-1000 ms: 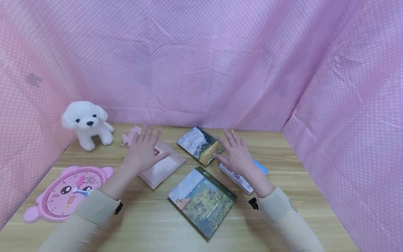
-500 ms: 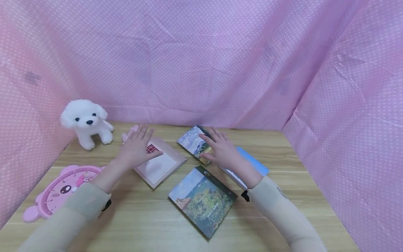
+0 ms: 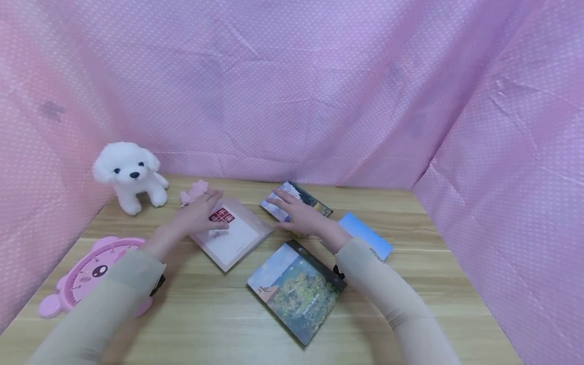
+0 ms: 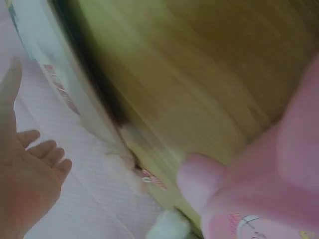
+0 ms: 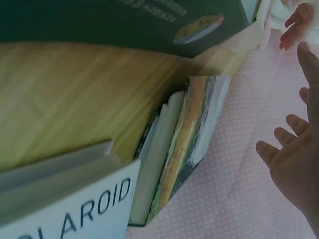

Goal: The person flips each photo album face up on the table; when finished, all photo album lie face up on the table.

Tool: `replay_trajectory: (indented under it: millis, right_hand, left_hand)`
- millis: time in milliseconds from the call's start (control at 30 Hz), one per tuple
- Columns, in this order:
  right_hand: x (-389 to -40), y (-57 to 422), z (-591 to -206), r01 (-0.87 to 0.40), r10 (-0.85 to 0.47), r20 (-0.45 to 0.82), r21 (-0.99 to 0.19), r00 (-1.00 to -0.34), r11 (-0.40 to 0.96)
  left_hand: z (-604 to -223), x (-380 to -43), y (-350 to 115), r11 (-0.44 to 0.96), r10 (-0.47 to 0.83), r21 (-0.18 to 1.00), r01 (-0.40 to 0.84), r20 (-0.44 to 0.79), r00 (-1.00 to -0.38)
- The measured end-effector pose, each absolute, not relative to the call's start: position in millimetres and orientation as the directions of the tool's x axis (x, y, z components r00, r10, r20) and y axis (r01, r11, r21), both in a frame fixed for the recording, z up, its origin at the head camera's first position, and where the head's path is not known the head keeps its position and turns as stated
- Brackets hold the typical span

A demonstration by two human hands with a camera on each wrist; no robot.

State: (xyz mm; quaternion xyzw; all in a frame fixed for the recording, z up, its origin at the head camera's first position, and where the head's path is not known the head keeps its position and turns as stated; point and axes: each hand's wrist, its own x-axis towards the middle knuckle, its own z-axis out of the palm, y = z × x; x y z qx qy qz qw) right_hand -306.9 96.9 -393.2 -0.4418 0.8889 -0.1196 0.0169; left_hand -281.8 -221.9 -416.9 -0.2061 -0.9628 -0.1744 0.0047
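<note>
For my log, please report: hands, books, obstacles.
Left hand above beige book, right hand above farthest book; hands empty. Both books partly hidden. No obstacle seen.

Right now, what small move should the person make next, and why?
Probably lower the right grip onto the far painted album and close it on an edge: in the head view it is open over that album, and in the right-wrist view it looks clear of it. The left grip, near the red-labelled book, is also open and holding nothing.
</note>
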Motion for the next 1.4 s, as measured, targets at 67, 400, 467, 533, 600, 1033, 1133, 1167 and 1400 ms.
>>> replay_trajectory:
  millis: [67, 400, 467, 533, 600, 1033, 1133, 1167, 1400]
  right_hand:
    - [-310, 93, -398, -0.785, -0.803, 0.042, -0.247, -0.595, 0.568]
    - [-325, 74, -415, -0.787, -0.843, -0.11, -0.313, -0.526, 0.532]
    - [-328, 72, -417, -0.778, -0.84, -0.14, -0.324, -0.523, 0.538]
    - [-329, 70, -420, -0.771, -0.832, -0.171, -0.316, -0.527, 0.553]
    - [-331, 68, -422, -0.773, -0.829, -0.192, -0.299, -0.526, 0.559]
    - [-331, 59, -428, -0.778, -0.814, -0.229, -0.243, -0.535, 0.58]
    - [-331, 60, -429, -0.773, -0.812, -0.228, -0.252, -0.537, 0.582]
    - [-331, 60, -429, -0.772, -0.813, -0.227, -0.259, -0.536, 0.58]
    - [-331, 64, -423, -0.779, -0.845, -0.193, -0.328, -0.499, 0.535]
  left_hand:
    - [-420, -286, -224, 0.847, 0.403, 0.355, 0.396, 0.056, -0.913]
    - [-425, -299, -224, 0.82, 0.463, 0.386, 0.422, -0.016, -0.886]
    - [-426, -301, -224, 0.815, 0.469, 0.397, 0.422, -0.025, -0.883]
    - [-426, -303, -224, 0.812, 0.472, 0.403, 0.421, -0.031, -0.881]
    - [-427, -305, -224, 0.81, 0.479, 0.402, 0.427, -0.032, -0.877]
    - [-428, -309, -227, 0.812, 0.434, 0.469, 0.348, -0.088, -0.896]
    - [-429, -310, -225, 0.813, 0.426, 0.474, 0.337, -0.089, -0.9]
    - [-429, -311, -225, 0.814, 0.421, 0.476, 0.333, -0.09, -0.902]
    - [-428, -314, -222, 0.818, 0.413, 0.467, 0.336, -0.071, -0.908]
